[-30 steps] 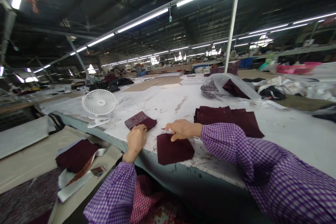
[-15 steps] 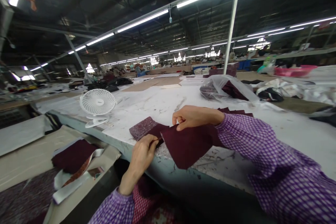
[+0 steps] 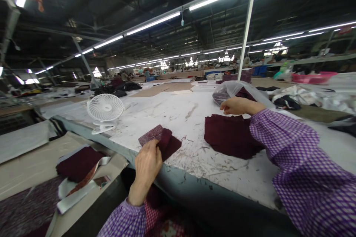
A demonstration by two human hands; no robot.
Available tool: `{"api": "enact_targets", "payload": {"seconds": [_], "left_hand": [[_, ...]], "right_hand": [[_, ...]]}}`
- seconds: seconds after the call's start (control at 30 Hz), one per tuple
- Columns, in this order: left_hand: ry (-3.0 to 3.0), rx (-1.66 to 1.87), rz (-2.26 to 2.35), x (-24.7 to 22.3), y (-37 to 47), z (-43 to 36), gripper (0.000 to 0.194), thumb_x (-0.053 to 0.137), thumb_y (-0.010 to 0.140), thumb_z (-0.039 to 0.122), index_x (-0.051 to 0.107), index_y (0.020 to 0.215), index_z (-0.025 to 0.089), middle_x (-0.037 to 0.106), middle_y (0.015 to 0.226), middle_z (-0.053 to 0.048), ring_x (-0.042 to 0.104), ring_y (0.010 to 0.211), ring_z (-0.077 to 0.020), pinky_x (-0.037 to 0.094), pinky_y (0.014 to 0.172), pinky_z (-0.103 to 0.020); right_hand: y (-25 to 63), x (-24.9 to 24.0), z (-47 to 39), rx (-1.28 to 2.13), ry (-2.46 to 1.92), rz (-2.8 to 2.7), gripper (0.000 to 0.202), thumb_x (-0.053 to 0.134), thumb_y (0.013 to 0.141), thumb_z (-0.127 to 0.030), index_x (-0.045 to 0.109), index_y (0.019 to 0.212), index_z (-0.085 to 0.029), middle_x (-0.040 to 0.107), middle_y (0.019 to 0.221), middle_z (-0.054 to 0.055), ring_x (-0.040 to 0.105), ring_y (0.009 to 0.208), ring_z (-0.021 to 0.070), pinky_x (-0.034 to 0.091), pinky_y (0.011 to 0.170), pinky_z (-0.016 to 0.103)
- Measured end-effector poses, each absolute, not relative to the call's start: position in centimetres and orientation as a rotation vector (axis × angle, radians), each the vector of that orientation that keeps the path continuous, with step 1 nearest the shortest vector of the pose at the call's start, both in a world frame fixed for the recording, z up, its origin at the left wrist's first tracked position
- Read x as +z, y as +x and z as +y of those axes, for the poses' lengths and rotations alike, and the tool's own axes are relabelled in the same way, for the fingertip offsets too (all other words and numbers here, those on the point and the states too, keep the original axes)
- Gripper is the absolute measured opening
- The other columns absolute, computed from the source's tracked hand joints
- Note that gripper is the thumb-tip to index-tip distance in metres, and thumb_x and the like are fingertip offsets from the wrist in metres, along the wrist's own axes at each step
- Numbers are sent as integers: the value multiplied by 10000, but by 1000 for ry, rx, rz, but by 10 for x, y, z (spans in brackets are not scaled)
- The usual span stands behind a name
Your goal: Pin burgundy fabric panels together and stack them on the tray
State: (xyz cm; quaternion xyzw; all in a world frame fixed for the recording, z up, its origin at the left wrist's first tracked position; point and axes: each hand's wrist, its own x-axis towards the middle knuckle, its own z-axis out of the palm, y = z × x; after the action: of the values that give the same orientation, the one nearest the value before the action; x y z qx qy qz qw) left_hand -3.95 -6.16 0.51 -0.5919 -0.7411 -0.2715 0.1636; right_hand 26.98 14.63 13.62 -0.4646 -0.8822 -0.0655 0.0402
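White table (image 3: 167,113): plastic bag (image 3: 263,95) (maroon cloth (image 3: 246,93) inside); left grip (image 3: 148,161) pinching folded fabric (image 3: 171,147), right grip (image 3: 236,106) unclenched

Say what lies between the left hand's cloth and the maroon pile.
In the head view, loose dark bits on the white tabletop lie between the cloth and the maroon pile.

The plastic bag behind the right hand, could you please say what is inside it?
Maroon cloth shows inside the plastic bag. The right hand covers part of it, and cloudy plastic veils more, so I cannot tell how much it holds.
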Motion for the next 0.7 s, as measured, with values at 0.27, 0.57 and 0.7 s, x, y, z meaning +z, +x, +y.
{"api": "enact_targets", "payload": {"seconds": [0.27,0.57,0.7], "left_hand": [[-1739,-775,-2316,14,-34,-53,262,389,888,234,570,1073,195,706,922,-70,665,862,-230,432,701,-300],[-1710,-1189,-2389,11,-40,-50,180,435,831,254,610,815,214,599,615,4,548,594,-162,355,614,-267],[-1327,-2032,-2277,8,-63,-41,114,499,762,282,545,704,195,461,521,53,422,494,-111,335,528,-229]], "right_hand": [[180,121,83,15,-628,-2819,283,479,867,-163,681,1064,-176,702,1037,63,638,932,184,452,836,284],[121,68,69,-6,-296,-2855,245,451,904,-151,681,986,-158,673,1008,76,608,935,180,451,836,309],[102,40,74,-58,-262,-2923,210,511,897,-224,676,992,-135,670,1021,101,602,937,181,432,913,326]]}}
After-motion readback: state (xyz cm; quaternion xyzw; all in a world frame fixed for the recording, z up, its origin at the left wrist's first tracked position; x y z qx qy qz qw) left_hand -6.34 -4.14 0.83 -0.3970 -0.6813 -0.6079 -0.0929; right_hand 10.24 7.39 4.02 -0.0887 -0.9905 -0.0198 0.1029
